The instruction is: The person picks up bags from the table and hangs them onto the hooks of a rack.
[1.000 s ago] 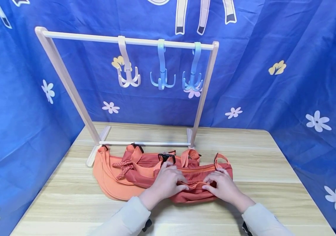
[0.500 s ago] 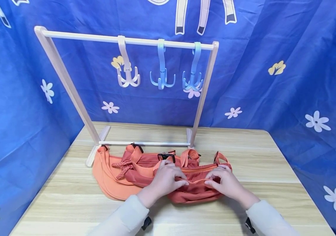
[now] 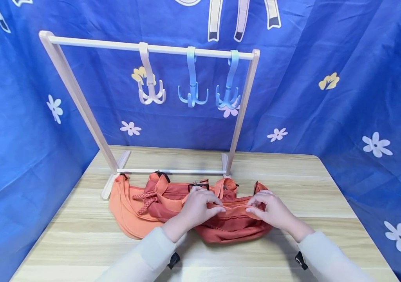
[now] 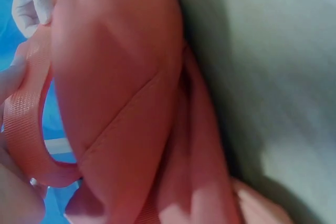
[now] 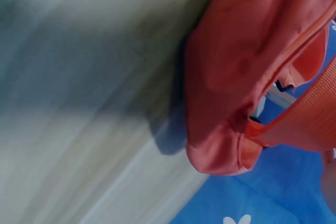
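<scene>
"now that the orange strap (image 3: pixel 235 210) is higher than a sec ago, what's the l hand (image 3: pixel 198 211) doing?"
"pinching it; r hand (image 3: pixel 270 210) ditto, further r."
"& the red bag (image 3: pixel 233 236)?"
"on table (image 3: pixel 278 172), near side of rack (image 3: pixel 78 98), r of peach bag (image 3: pixel 130 221). strap's off its front, so prob easier to work w/."

Red bag (image 5: pixel 226 77) on pale tabletop (image 5: pixel 79 103), orange strap (image 5: pixel 310 116), blue cloth (image 5: pixel 278 184) below.
</scene>
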The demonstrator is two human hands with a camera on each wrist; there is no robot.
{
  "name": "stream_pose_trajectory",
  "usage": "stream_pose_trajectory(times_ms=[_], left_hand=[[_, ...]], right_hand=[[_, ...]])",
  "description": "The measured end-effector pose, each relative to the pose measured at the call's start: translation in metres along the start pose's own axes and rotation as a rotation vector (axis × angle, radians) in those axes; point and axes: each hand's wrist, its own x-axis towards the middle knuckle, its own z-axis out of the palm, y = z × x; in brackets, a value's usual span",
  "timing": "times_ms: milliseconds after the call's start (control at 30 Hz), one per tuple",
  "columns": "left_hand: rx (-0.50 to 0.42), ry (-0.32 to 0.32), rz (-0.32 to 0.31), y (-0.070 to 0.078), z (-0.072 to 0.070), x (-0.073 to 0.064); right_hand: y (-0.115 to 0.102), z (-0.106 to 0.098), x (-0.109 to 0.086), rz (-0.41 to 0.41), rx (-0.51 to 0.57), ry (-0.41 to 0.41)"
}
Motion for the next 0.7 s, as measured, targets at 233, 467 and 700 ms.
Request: stream_pose_trajectory(times_ms=[233, 467, 700], left_hand=[[-0.040, -0.012, -0.044, 0.001, -0.009, 0.013], [-0.064, 0.029, -0.061, 0.004, -0.015, 0.026], [-0.138, 0.014, -0.170, 0.009, -0.028, 0.043]], right_hand=[[-0.005, -0.014, 0.010, 0.050, 0.063, -0.028], [-0.009, -0.029, 0.023, 0.065, 0.055, -0.038], [-0.019, -0.044, 0.040, 0.063, 0.027, -0.028]])
